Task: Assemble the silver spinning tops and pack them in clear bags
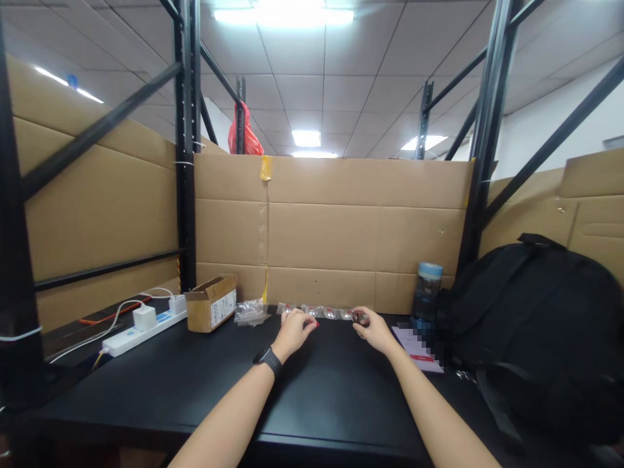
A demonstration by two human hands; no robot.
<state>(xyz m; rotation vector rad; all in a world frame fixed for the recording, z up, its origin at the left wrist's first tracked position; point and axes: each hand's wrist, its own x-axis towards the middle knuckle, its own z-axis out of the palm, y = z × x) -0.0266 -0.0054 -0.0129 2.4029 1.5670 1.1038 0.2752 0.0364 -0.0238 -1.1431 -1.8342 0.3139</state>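
My left grip (pixel 291 333) pinches a tiny red bit (pixel 317 324); my right grip (pixel 376 331) holds a dark, shiny, round thing (pixel 361 318). I should squeeze softly.

At the left of the frame lies a power strip (pixel 117 341); right of it on the tabletop (pixel 322 396) stands a box (pixel 199 313), then a heap of plastic packets (pixel 251 312). A row of small packets (pixel 330 313) runs before the cardboard wall (pixel 331 237) at centre, between the left hand (pixel 291 335) and right hand (pixel 374 330). Farther right, a bottle (pixel 427 292) stands behind a booklet (pixel 414 344), left of the backpack (pixel 536 344).
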